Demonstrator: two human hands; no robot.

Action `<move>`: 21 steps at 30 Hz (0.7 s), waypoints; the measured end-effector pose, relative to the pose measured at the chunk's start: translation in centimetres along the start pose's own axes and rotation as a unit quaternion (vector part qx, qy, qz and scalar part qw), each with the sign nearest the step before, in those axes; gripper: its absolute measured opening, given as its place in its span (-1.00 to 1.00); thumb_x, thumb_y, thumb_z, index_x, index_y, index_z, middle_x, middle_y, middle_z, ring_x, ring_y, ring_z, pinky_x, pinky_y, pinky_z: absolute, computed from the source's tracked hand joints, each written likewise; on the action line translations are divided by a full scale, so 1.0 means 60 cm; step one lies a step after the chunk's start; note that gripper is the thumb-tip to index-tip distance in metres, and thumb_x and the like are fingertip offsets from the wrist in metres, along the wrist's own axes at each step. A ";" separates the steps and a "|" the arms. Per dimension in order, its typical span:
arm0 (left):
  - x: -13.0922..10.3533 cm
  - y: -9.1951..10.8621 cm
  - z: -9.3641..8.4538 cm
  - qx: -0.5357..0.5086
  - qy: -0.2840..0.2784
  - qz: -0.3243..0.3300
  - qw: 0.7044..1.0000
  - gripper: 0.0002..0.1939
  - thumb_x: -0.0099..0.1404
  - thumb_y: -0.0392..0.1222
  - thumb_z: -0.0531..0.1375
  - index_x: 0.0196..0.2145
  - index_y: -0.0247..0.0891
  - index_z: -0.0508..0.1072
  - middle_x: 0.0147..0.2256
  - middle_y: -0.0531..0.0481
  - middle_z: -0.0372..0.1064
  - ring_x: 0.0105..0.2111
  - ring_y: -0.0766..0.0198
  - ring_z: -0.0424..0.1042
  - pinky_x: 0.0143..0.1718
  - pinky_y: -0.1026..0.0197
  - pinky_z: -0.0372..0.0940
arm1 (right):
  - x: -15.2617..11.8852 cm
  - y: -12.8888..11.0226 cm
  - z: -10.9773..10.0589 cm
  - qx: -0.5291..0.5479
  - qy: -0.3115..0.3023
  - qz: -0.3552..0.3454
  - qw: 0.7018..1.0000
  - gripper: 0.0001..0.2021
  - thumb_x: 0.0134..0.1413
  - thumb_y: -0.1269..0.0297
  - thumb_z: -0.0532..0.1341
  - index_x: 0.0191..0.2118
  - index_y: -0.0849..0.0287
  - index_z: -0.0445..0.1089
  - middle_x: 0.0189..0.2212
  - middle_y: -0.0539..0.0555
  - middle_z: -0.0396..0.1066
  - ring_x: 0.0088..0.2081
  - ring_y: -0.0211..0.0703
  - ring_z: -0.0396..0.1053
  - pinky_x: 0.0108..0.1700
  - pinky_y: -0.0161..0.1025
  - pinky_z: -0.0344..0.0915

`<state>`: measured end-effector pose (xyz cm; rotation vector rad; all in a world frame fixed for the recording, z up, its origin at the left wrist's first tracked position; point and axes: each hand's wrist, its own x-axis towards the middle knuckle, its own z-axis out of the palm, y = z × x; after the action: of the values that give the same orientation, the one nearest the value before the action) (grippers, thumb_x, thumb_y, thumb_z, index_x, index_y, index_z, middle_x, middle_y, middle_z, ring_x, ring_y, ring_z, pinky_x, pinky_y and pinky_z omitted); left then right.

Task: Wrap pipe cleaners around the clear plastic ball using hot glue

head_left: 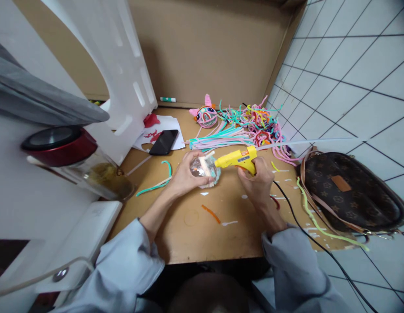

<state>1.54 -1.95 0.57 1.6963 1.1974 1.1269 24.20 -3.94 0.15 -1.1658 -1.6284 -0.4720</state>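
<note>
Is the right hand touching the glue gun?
Touching: the head view shows the right hand closed around the glue gun at its handle.

A home-like craft corner is suggested: a glue gun [234,159] is held in the right grip [258,179], fuzzy stems [258,119] are heaped beyond it, and a handbag [361,187] and tiled wall [348,82] are seen to its right.

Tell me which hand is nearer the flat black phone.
Left. The left hand, holding the clear round ball, is right of the phone and nearer the person; the right hand, gripping the yellow plastic glue gun, is farther right.
</note>
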 end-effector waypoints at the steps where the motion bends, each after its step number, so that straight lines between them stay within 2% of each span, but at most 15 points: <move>1: 0.000 -0.001 0.000 0.001 -0.003 0.004 1.000 -0.30 -0.17 -0.10 0.43 -0.03 -0.19 0.35 0.02 -0.09 0.36 -0.02 0.04 0.41 0.07 0.01 0.31 | 0.000 0.000 0.000 -0.001 0.001 0.002 1.000 -0.82 0.03 0.36 0.23 -0.34 0.04 0.17 -0.45 -0.04 0.32 -0.43 -0.17 0.30 -0.38 -0.26 0.23; 10: -0.002 0.001 0.002 -0.018 -0.027 0.012 0.999 -0.29 -0.16 -0.07 0.43 -0.03 -0.19 0.33 0.00 -0.07 0.34 -0.07 0.09 0.42 0.07 0.01 0.31 | 0.003 -0.002 -0.001 -0.010 0.005 0.001 1.000 -0.81 0.01 0.37 0.24 -0.36 0.04 0.16 -0.48 -0.06 0.29 -0.44 -0.19 0.28 -0.38 -0.26 0.23; 21: 0.000 -0.005 -0.001 -0.008 -0.011 0.023 1.000 -0.29 -0.16 -0.08 0.44 -0.03 -0.20 0.34 0.06 -0.11 0.35 0.03 0.02 0.42 0.11 -0.03 0.31 | 0.002 -0.005 -0.006 -0.002 -0.017 0.006 1.000 -0.83 0.02 0.37 0.23 -0.35 0.05 0.18 -0.47 -0.05 0.31 -0.44 -0.18 0.28 -0.38 -0.26 0.20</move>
<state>1.43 -1.87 0.32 1.7283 1.1383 1.1399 24.16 -4.29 0.46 -1.1913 -1.6486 -0.4505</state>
